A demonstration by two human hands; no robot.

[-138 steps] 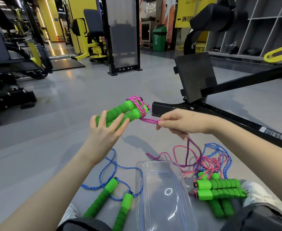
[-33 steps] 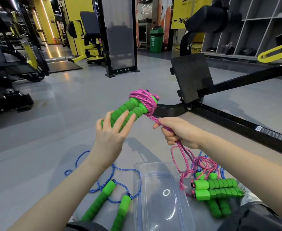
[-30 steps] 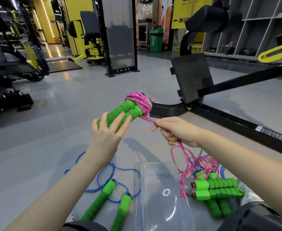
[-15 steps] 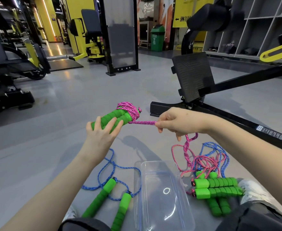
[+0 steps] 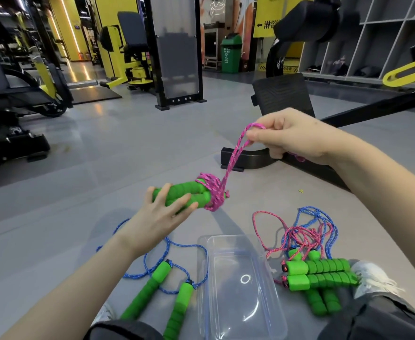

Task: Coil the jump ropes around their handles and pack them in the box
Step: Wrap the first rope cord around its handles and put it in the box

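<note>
Two green handles (image 5: 189,190) left-right; pink rope (image 5: 215,195) coiled right end.

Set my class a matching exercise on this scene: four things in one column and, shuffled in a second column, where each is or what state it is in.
Column A
1. pink rope
2. clear box
3. left hand
4. green bin

Column B
a. grips the two green handles
b. stands far back in the room
c. pinched as a loop by the right hand
d. lies open on the floor

Pairs: 1-c, 2-d, 3-a, 4-b
</note>
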